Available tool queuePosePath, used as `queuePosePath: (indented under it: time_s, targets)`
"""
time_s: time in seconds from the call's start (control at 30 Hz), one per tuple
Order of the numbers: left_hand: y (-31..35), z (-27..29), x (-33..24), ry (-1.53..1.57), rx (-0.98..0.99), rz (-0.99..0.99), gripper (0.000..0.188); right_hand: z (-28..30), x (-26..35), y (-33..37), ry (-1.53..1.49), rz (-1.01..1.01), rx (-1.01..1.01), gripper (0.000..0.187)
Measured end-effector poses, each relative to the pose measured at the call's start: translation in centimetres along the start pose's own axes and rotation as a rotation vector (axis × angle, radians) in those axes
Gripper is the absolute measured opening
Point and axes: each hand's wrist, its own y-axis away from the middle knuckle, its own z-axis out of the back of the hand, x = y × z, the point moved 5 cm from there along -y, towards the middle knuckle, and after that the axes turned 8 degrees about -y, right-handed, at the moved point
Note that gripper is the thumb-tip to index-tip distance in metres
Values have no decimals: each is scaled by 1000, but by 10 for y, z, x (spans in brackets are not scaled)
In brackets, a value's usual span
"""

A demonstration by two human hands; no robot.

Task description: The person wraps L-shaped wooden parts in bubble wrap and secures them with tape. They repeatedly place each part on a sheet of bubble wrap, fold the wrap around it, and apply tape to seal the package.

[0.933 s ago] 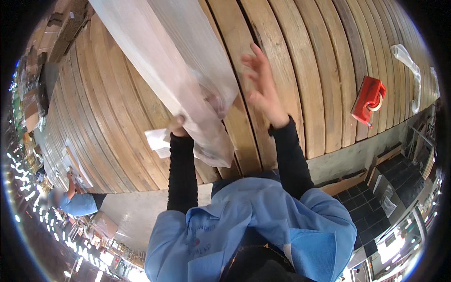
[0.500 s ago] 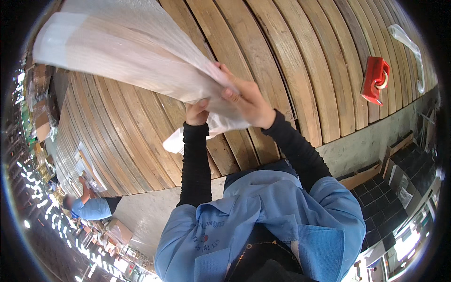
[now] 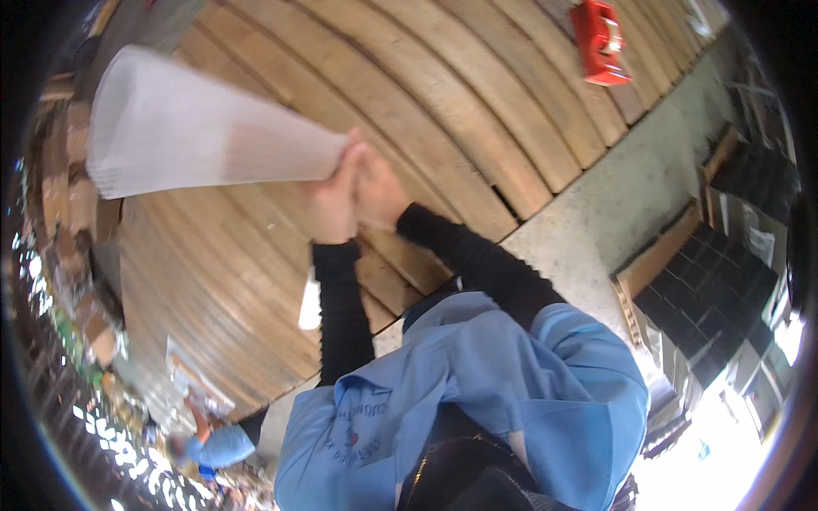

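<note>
A long bundle wrapped in translucent white sheeting [image 3: 204, 136] slants from my hands toward the far left, wide at the far end and narrow at the near one. Something brownish shows through the sheeting. My left hand [image 3: 334, 200] is closed round the narrow end. Right beside it, my right hand [image 3: 380, 189] grips the same end, its fingers close against the left hand. Motion blurs both hands, and part of the fingers is hidden. Beside my left sleeve a white strip [image 3: 309, 300] shows; whether it joins the wrapping, I cannot tell.
A red tape dispenser [image 3: 599, 43] with a roll stands on the slatted wooden table [image 3: 477, 111] at the far right. At lower left, a person in blue [image 3: 226, 445] works by the table. Black tiled panels [image 3: 711, 285] lie on the right beyond the table edge.
The bundle's near end and both hands have moved left, and the hands have come together. The sheeting looks gathered narrower at the grip. The whole view has turned, shifting the tape dispenser up and left.
</note>
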Motion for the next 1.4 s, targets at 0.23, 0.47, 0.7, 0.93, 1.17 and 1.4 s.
queuePosePath:
  time_s: [0.23,0.47,0.7,0.93,1.17,1.4]
  targets:
    - [-9,17,-2,-271,-19,92,60,167,34,6,515,295,440,36]
    - [-15,34,-8,-232,-30,229,69,562,49,-90,1247,-413,-916,47]
    - [-12,32,6,-85,-115,256,79,633,24,-104,28,-817,-496,35]
    - [-12,28,1,-122,-128,259,77,556,84,-66,22,-480,-679,39]
    - [-23,41,5,-267,-41,236,78,570,-30,23,595,-591,-860,34]
    - [-16,48,-5,-173,-122,97,69,343,-1,12,-117,-492,-616,17]
